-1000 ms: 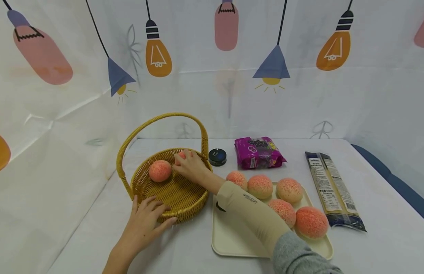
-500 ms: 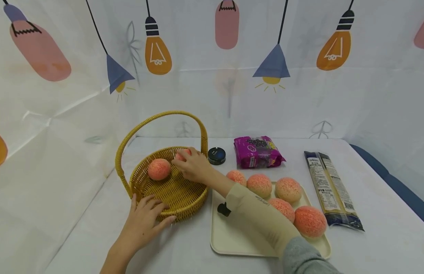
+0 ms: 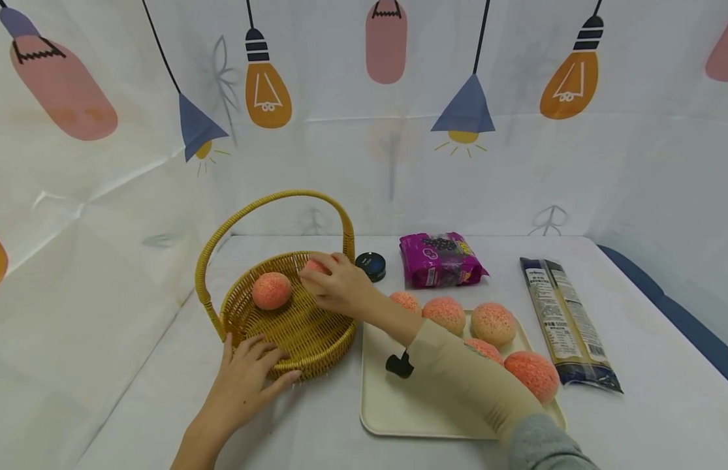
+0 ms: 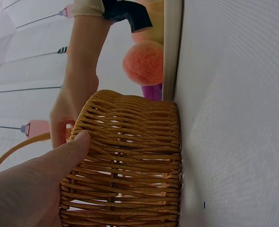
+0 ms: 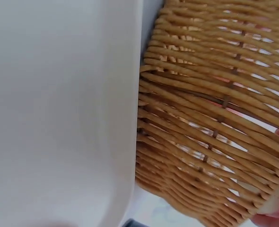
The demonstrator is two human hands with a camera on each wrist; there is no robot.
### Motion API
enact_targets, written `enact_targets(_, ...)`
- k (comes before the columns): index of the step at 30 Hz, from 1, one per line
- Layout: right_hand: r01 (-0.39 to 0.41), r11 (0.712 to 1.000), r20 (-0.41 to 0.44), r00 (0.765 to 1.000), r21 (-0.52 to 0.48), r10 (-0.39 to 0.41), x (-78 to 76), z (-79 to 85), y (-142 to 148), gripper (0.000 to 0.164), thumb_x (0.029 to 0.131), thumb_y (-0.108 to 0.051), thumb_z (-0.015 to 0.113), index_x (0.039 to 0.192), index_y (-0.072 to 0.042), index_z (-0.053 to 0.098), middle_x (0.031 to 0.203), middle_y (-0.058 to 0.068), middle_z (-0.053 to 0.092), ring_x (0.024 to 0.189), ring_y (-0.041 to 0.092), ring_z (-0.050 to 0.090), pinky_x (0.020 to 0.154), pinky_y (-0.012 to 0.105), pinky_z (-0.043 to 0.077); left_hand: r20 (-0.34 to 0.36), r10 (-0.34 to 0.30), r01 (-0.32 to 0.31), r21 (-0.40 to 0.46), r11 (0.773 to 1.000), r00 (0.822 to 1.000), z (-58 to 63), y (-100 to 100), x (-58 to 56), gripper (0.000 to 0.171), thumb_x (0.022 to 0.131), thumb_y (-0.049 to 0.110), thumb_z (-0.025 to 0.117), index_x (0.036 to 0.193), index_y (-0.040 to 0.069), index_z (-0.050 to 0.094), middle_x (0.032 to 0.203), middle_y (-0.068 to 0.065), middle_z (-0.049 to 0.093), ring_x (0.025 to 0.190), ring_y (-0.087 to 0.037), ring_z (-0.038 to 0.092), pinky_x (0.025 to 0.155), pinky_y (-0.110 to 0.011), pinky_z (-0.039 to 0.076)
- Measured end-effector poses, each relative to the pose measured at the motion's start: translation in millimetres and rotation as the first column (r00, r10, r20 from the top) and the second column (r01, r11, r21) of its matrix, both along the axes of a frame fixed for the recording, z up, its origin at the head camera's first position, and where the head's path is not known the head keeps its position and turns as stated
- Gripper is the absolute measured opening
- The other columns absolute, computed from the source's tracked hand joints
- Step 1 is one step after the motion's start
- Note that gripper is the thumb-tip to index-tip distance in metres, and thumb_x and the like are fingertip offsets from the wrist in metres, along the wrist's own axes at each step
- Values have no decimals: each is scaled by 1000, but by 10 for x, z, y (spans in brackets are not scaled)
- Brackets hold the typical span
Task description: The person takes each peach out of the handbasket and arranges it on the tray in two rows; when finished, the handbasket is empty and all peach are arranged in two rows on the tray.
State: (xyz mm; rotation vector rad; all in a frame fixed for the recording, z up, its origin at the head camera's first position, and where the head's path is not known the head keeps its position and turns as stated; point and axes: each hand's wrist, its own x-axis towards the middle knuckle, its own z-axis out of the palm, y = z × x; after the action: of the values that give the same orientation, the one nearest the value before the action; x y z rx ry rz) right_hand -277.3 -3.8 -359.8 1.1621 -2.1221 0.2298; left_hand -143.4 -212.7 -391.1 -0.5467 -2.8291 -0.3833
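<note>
A round wicker basket [image 3: 307, 359] with a tall hoop handle stands on the table in the head view. My left hand [image 3: 246, 378] grips its near rim, fingers over the inside and thumb [image 4: 73, 153] on the outer wall in the left wrist view. Inside the basket, at the left, lies a pink-topped bun [image 3: 272, 291]. My right hand [image 3: 346, 287] holds another pink-speckled bun [image 3: 316, 266] at the basket's far right side, its fingers hiding much of it. Several similar buns [image 3: 494, 324] sit on a cream tray [image 3: 422, 418] under my right forearm.
Behind the tray lie a purple snack packet [image 3: 440, 261] and a small round black tin [image 3: 371, 266], the tin close to the basket. A long flat packet [image 3: 569, 323] rests right of the tray. A printed white curtain [image 3: 422, 176] hangs behind the table.
My right hand has shifted slightly right within the basket with the bun, and its forearm has moved right across the tray. My left hand keeps its place on the rim.
</note>
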Motion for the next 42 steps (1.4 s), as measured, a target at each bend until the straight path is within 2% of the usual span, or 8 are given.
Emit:
enact_targets(4,-16,1000,41,999,-11,17,91,41,106,42,76,-23,68,117,-20,59,125,14,51,97,29,53,67,34,53,0,1,-1,-1,1000,1000,1,6,3,50,82,60,54,99,15,68,106,-7,62,118,-35,42,101,-66,7)
enact_targets(11,-68,995,104,992,-75,75,253,118,320,42,77,-21,68,118,-19,59,127,12,50,104,29,51,71,37,53,-6,-2,2,6,1000,1000,-23,-4,-9,49,82,60,54,99,16,68,105,-6,61,118,-34,42,101,-65,6)
enact_targets(21,-84,992,157,983,-97,99,482,121,674,47,76,-20,71,121,-17,57,126,12,50,105,27,50,76,34,52,0,-4,4,13,1000,1000,-4,-5,-6,49,82,59,54,100,15,68,105,-6,61,118,-35,42,101,-65,5)
enact_targets(28,-83,989,144,984,-125,101,690,40,917,46,71,-21,75,115,-17,59,118,11,55,102,25,54,78,34,51,3,-10,10,9,1000,1000,-9,-14,2,50,83,58,54,101,14,68,106,-7,61,118,-35,42,101,-66,6)
enact_targets(34,-107,991,181,976,-79,120,854,-43,1136,49,71,-21,74,117,-16,58,119,12,53,106,25,52,83,37,49,6,-12,12,9,1000,1000,-19,-18,-2,49,83,58,55,101,14,68,105,-7,61,118,-35,41,101,-66,5)
enact_targets(36,-102,993,197,974,-55,111,914,-66,1199,51,71,-23,75,118,-17,57,121,11,52,106,25,52,81,37,50,6,-14,14,6,1000,1000,-19,-16,-5,49,83,58,54,101,14,68,105,-7,61,118,-35,41,101,-65,5)
enact_targets(39,-94,995,197,976,-15,95,986,-114,1273,52,70,-25,76,118,-18,57,121,9,52,98,21,54,72,32,51,6,-14,14,-1,1000,1000,-20,-13,-7,49,83,59,53,101,15,67,106,-7,61,118,-36,41,101,-66,5)
enact_targets(42,-81,997,212,974,5,78,1034,-167,1332,50,70,-26,76,116,-19,58,121,7,53,93,19,54,70,31,51,3,-13,13,-5,1000,1000,-18,-8,-11,48,83,58,54,100,15,67,105,-7,61,118,-36,41,101,-66,6)
